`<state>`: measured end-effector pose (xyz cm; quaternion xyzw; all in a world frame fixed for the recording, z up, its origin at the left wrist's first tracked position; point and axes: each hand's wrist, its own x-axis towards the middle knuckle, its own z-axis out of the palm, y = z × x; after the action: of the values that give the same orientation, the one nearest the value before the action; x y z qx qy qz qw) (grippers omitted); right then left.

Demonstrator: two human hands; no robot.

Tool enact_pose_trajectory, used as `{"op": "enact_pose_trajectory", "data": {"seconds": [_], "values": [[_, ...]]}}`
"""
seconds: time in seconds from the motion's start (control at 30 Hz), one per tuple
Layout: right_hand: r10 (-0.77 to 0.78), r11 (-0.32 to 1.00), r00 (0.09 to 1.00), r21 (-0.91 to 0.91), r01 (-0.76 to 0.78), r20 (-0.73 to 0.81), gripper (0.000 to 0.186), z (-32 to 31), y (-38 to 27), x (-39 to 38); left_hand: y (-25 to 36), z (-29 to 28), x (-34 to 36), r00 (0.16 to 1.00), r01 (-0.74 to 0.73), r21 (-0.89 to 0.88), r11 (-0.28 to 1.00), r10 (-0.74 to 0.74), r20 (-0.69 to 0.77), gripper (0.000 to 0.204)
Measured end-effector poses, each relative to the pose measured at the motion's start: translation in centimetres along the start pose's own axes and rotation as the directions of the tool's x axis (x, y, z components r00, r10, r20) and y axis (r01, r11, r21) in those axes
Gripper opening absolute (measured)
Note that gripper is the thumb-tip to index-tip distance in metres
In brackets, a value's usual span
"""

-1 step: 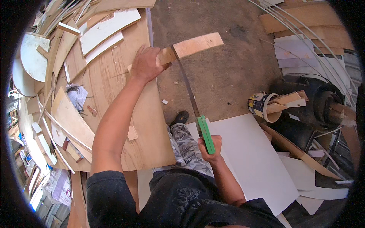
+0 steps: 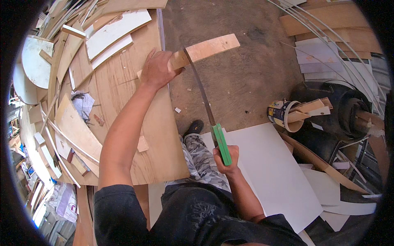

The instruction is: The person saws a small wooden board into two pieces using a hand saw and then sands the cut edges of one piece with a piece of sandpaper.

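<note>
My left hand (image 2: 159, 69) is closed over a wooden board (image 2: 213, 46), pressing it down at the right edge of a plywood-topped table (image 2: 160, 164). The board's far end sticks out past that edge, over the floor. In my right hand (image 2: 230, 159) is the green handle of a handsaw (image 2: 202, 90). Its dark blade runs up and away from me, and its tip end lies against the board just right of my left hand. How deep the teeth sit in the wood I cannot tell.
Wood offcuts (image 2: 117, 30) crowd the table's left and far side. To the right, a bucket (image 2: 283, 115) holding wood strips stands beside a black drum (image 2: 328, 108). A large white sheet (image 2: 266, 164) lies right of my legs. Long thin rods (image 2: 328, 37) stretch across the far right.
</note>
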<state>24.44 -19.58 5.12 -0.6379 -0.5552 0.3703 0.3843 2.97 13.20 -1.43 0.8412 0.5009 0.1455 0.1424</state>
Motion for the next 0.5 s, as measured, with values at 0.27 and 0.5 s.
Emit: {"op": "enact_pose_trajectory", "data": {"seconds": [0.27, 0.5], "values": [[-0.032, 0.997, 0.999, -0.066, 0.033, 0.015, 0.01, -1.7, 0.3, -3.0, -0.2, -0.4, 0.1, 0.994, -0.105, 0.05, 0.993, 0.103, 0.048, 0.067], [0.103, 0.989, 0.992, 0.115, -0.093, -0.08, 0.013, 1.7, -2.0, 6.5, 0.3, -0.9, 0.4, 0.981, -0.111, -0.013, 0.994, 0.112, 0.159, 0.065]]}}
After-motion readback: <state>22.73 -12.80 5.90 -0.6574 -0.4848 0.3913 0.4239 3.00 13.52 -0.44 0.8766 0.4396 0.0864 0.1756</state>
